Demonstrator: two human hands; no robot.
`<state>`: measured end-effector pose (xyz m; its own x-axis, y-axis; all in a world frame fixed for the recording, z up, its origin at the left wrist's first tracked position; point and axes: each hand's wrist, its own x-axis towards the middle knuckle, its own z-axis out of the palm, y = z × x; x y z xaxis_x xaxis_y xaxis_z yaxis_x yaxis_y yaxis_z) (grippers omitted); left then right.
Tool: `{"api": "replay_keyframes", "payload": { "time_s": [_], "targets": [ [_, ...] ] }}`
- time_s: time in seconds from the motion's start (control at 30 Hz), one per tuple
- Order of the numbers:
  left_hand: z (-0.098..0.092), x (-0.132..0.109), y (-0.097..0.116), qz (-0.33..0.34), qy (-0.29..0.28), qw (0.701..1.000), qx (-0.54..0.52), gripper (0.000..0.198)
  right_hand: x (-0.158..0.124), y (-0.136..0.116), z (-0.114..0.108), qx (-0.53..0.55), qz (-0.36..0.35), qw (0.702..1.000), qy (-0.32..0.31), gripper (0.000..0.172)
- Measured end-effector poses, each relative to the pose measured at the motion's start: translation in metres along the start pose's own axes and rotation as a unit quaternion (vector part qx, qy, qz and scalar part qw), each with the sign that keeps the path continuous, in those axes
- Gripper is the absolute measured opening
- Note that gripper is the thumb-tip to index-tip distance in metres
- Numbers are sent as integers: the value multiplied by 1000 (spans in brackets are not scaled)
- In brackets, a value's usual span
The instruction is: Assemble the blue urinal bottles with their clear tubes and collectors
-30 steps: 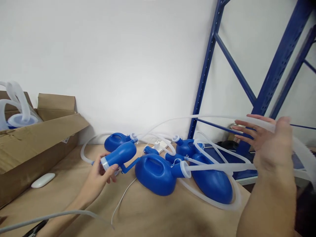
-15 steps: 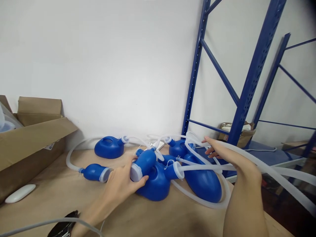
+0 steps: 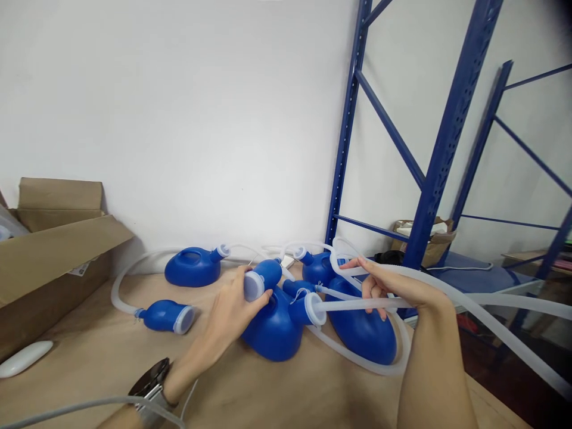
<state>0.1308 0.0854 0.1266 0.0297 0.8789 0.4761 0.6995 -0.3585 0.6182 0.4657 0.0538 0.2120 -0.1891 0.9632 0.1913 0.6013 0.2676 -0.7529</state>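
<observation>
Several blue plastic urinal bottles with clear hoses lie on a wooden table (image 3: 313,393) against the white wall. My left hand (image 3: 232,310) grips a blue funnel piece with a white rim (image 3: 261,280), raised just above a blue bottle (image 3: 274,328). My right hand (image 3: 379,283) holds a clear hose (image 3: 469,298) that runs off to the right, above another blue bottle (image 3: 364,330). A second funnel piece (image 3: 165,316) lies on the table to the left, joined to a looping hose. A further bottle (image 3: 192,268) sits by the wall.
An open cardboard box (image 3: 49,262) stands at the left. A white oblong object (image 3: 24,357) lies in front of it. A blue metal rack (image 3: 438,173) rises at the right, with a brown bag (image 3: 424,238) on its low shelf. A watch is on my left wrist (image 3: 152,381).
My left hand left one funnel piece on the table and took up another over the middle bottle. My right hand came down and closed on the hose. The view shifted right.
</observation>
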Motion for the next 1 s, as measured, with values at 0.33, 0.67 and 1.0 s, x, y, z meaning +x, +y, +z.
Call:
{"api": "replay_keyframes", "payload": {
  "time_s": [0.33,0.67,1.0],
  "targets": [
    [26,-16,-8,-5,-34,995,-91,74,0,8,8,165,19,984,-61,61],
    [23,-17,-39,68,-171,976,-115,77,5,29,17,158,-18,987,-29,79],
    [15,2,-70,95,-161,957,-221,85,14,32,4,123,3,992,-10,49]
  ]
}}
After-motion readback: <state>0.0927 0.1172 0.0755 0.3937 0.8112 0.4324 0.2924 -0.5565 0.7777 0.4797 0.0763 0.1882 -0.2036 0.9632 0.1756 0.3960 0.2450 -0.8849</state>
